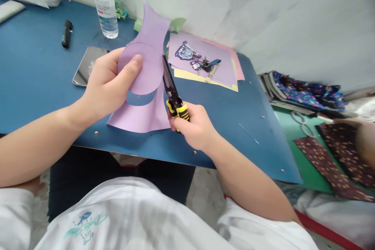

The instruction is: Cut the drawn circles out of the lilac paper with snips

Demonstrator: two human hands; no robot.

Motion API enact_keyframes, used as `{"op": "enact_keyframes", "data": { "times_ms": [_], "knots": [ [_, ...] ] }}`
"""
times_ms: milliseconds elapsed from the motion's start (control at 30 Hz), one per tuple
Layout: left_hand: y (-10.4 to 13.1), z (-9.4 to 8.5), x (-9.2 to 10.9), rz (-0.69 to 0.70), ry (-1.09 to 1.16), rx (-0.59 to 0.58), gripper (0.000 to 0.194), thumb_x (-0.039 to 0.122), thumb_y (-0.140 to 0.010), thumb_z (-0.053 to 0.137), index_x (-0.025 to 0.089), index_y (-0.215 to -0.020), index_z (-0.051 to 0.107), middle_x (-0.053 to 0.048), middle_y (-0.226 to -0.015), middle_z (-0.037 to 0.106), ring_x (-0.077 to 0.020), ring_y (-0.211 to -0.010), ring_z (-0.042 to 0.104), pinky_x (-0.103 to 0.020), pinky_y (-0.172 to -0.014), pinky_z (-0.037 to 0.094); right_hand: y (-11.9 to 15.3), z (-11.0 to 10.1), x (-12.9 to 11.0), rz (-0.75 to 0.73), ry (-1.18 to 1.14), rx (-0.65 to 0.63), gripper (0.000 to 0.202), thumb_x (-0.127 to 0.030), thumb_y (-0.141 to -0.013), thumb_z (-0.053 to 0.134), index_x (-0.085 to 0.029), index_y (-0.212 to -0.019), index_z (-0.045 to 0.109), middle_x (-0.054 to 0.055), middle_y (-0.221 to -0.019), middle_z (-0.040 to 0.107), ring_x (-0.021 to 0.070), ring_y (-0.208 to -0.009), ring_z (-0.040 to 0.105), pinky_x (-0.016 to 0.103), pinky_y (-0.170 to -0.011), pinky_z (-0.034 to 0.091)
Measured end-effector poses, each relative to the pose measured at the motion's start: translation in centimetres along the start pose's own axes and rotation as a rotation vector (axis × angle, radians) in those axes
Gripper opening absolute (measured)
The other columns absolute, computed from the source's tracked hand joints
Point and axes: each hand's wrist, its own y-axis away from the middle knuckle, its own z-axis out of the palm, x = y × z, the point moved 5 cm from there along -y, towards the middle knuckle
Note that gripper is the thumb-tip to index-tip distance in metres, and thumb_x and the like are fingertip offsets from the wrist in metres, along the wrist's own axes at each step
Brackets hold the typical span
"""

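Observation:
Between the thumb and fingers of my left hand (108,80) is a rounded piece of purple paper (149,72). More purple paper (143,115) spreads below and above it, with a curved opening under the rounded piece through which the blue table shows. My right hand (195,125) is closed around the yellow and black handles of dark-bladed scissors (172,95). The blades point up and away from me, lying along the right edge of the rounded piece. Whether the blades touch the paper is hard to tell.
Behind on the blue table (228,113) stand a water bottle (106,11), a black marker (67,34) and a phone (88,64). Keys (206,65) lie on stacked coloured paper (228,52). At right, a green table (287,125) holds patterned fabric (331,164) and white-handled scissors (303,123).

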Motion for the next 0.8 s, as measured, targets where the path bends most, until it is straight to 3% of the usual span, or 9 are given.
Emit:
{"op": "enact_keyframes", "data": {
  "times_ms": [300,533,667,800],
  "knots": [
    [0.2,0.0,2.5,-0.043,-0.110,-0.003,0.056,0.070,-0.103,0.083,0.016,-0.087,0.080,0.000,-0.072,0.065,-0.0101,-0.062,0.045,-0.028,-0.054,0.032,0.1,0.0,-0.2,0.017,0.032,-0.005,0.015,-0.042,-0.073,0.058,-0.029,-0.071,0.053,-0.005,-0.064,0.051,0.0177,-0.067,0.045,0.040,-0.068,0.032],
    [0.2,-0.1,2.1,-0.045,-0.121,0.000,0.055,0.069,-0.105,0.081,0.017,-0.086,0.080,-0.001,-0.072,0.066,-0.0106,-0.061,0.046,-0.028,-0.054,0.032,0.1,0.0,-0.3,0.024,0.023,0.006,0.015,-0.043,-0.073,0.058,-0.029,-0.070,0.054,-0.005,-0.063,0.051,0.0179,-0.065,0.046,0.040,-0.066,0.034],
    [0.2,-0.1,1.6,-0.044,-0.115,-0.033,0.051,0.072,-0.095,0.092,0.021,-0.096,0.084,-0.004,-0.081,0.074,-0.0154,-0.067,0.056,-0.030,-0.057,0.041,-0.3,0.0,0.0,0.011,0.031,0.006,0.012,-0.040,-0.073,0.058,-0.028,-0.071,0.056,-0.005,-0.063,0.052,0.0181,-0.066,0.046,0.039,-0.067,0.034],
    [0.2,0.0,1.0,-0.077,-0.095,-0.042,0.051,0.075,-0.096,0.089,0.023,-0.095,0.083,-0.004,-0.083,0.077,-0.0164,-0.070,0.058,-0.032,-0.059,0.046,-0.4,0.0,0.3,0.003,-0.001,0.005,0.011,-0.038,-0.075,0.061,-0.028,-0.074,0.058,-0.005,-0.064,0.053,0.0183,-0.067,0.048,0.038,-0.068,0.036]
  ]
}}
